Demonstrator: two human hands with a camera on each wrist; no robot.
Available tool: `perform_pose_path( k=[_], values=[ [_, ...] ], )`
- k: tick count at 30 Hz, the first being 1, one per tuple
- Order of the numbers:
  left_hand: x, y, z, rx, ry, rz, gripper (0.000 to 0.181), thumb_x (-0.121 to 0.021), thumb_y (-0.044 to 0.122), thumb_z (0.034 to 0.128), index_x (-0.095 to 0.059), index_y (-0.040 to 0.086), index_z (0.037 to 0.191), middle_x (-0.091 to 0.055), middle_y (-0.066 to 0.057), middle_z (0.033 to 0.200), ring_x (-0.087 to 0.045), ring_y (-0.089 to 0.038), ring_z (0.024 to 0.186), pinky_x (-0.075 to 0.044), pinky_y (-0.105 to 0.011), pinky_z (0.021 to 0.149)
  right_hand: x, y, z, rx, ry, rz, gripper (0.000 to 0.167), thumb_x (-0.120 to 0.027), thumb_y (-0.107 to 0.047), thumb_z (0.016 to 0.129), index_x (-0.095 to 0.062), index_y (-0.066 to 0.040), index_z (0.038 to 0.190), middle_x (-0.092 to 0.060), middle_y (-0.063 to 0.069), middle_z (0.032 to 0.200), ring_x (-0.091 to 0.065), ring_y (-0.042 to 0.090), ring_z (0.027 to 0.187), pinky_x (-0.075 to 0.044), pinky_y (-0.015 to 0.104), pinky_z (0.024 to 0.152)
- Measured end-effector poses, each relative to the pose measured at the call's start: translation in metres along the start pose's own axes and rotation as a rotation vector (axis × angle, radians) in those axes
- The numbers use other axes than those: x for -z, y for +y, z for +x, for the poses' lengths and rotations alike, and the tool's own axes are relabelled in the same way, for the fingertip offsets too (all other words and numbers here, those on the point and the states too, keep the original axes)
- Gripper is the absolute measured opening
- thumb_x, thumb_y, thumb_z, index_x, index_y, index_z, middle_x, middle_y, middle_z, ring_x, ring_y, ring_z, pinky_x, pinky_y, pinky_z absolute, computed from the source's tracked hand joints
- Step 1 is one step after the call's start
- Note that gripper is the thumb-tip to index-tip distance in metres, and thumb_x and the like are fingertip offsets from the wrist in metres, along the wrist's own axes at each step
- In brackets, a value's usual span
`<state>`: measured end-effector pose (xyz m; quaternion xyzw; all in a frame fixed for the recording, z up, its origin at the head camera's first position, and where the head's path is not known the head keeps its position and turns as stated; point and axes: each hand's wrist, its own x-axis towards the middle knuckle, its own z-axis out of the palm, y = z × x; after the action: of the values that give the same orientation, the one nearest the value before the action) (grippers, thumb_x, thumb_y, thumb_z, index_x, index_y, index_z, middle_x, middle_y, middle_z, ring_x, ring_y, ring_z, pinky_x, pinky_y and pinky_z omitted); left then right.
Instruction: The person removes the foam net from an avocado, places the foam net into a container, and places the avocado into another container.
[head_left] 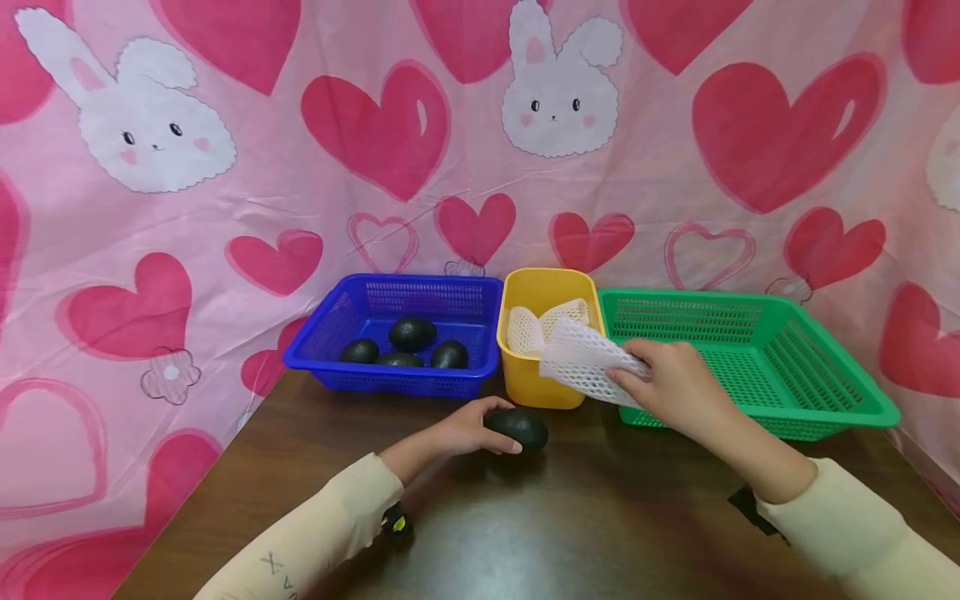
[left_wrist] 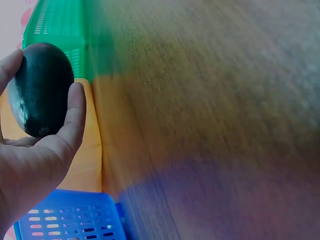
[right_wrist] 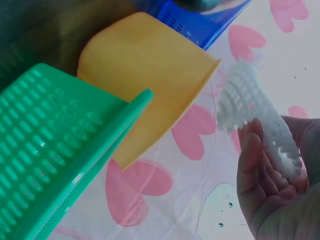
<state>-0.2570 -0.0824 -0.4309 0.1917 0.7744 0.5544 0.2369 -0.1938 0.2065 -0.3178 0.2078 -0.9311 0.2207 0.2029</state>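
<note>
A dark avocado [head_left: 522, 428] is gripped in my left hand [head_left: 471, 429], just above the table in front of the yellow bin. In the left wrist view, thumb and fingers curve round the avocado [left_wrist: 42, 90] from both sides. My right hand [head_left: 678, 385] pinches one end of a white foam net sleeve [head_left: 588, 362], whose other end points left over the front of the yellow bin [head_left: 543, 383]. The right wrist view shows the foam sleeve [right_wrist: 250, 100] between thumb and fingers. More white foam nets [head_left: 527, 330] lie in the yellow bin.
A blue basket [head_left: 405, 385] at the left holds several avocados [head_left: 412, 333]. To the right of the yellow bin stands a green basket [head_left: 825, 417]. All three containers line the back of the brown table [head_left: 570, 517], before a pink heart-patterned cloth [head_left: 465, 167].
</note>
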Motion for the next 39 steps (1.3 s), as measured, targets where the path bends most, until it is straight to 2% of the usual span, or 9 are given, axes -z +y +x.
perform_pose_path(
  k=[9,12,18,22,26,32,36,39],
  values=[
    [0.001,-0.001,-0.006,0.0,0.006,-0.009,0.062,-0.081,0.007,0.0772,-0.05,-0.003,0.13,-0.058,-0.014,0.11,-0.066,-0.023,0.082,-0.056,-0.04,0.075,-0.008,-0.001,0.028,0.019,0.227,-0.068,0.026,-0.077,-0.014,0.083,-0.06,-0.002,0.099,-0.068,0.015,0.084,-0.056,0.026,0.064,-0.052,0.042,0.053],
    [0.001,0.0,-0.006,0.002,0.007,-0.017,0.062,-0.081,0.007,0.0772,-0.05,-0.002,0.13,-0.058,-0.013,0.11,-0.065,-0.023,0.083,-0.056,-0.04,0.075,-0.013,0.0,0.037,0.041,0.267,-0.111,0.027,-0.078,-0.013,0.081,-0.058,-0.003,0.097,-0.066,0.014,0.083,-0.055,0.026,0.062,-0.052,0.044,0.053],
    [0.001,-0.001,-0.006,-0.011,0.011,-0.008,0.06,-0.08,0.006,0.0771,-0.051,-0.003,0.129,-0.058,-0.014,0.11,-0.065,-0.023,0.083,-0.056,-0.04,0.074,-0.027,0.0,0.053,0.157,0.305,-0.224,0.028,-0.081,-0.007,0.075,-0.06,-0.002,0.093,-0.063,0.014,0.085,-0.059,0.029,0.066,-0.055,0.047,0.056],
    [0.002,-0.003,-0.006,-0.012,0.013,-0.009,0.061,-0.08,0.006,0.0769,-0.051,-0.003,0.129,-0.057,-0.014,0.11,-0.065,-0.022,0.082,-0.056,-0.04,0.074,-0.037,-0.001,0.066,0.191,0.277,-0.308,0.03,-0.081,-0.004,0.073,-0.061,0.0,0.095,-0.061,0.015,0.085,-0.059,0.029,0.069,-0.055,0.046,0.055],
    [0.001,-0.003,-0.006,-0.009,0.013,-0.012,0.061,-0.08,0.006,0.0769,-0.051,-0.003,0.129,-0.057,-0.014,0.11,-0.066,-0.022,0.081,-0.056,-0.04,0.074,-0.049,-0.001,0.08,0.211,0.218,-0.377,0.026,-0.076,-0.003,0.075,-0.057,0.001,0.092,-0.056,0.014,0.082,-0.055,0.028,0.065,-0.053,0.042,0.05],
    [0.0,-0.003,-0.006,-0.009,0.01,-0.001,0.059,-0.08,0.007,0.0777,-0.051,-0.003,0.128,-0.057,-0.013,0.11,-0.065,-0.022,0.082,-0.056,-0.04,0.074,-0.067,0.001,0.095,0.173,0.12,-0.432,0.022,-0.072,-0.003,0.082,-0.053,0.001,0.091,-0.047,0.012,0.077,-0.049,0.026,0.06,-0.051,0.039,0.045],
    [0.0,-0.002,-0.007,-0.002,0.013,-0.006,0.059,-0.08,0.007,0.0775,-0.051,-0.003,0.128,-0.057,-0.013,0.11,-0.065,-0.023,0.083,-0.056,-0.04,0.075,-0.079,0.001,0.106,0.139,0.059,-0.448,0.024,-0.073,-0.003,0.083,-0.054,0.003,0.097,-0.048,0.014,0.081,-0.051,0.027,0.066,-0.055,0.041,0.052],
    [0.0,-0.002,-0.007,0.005,0.016,0.002,0.06,-0.08,0.007,0.0777,-0.051,-0.002,0.129,-0.057,-0.013,0.11,-0.065,-0.023,0.083,-0.056,-0.04,0.075,-0.086,0.0,0.115,0.09,-0.011,-0.487,0.031,-0.076,-0.004,0.081,-0.055,0.004,0.102,-0.051,0.016,0.087,-0.054,0.029,0.071,-0.057,0.043,0.061]
  ],
)
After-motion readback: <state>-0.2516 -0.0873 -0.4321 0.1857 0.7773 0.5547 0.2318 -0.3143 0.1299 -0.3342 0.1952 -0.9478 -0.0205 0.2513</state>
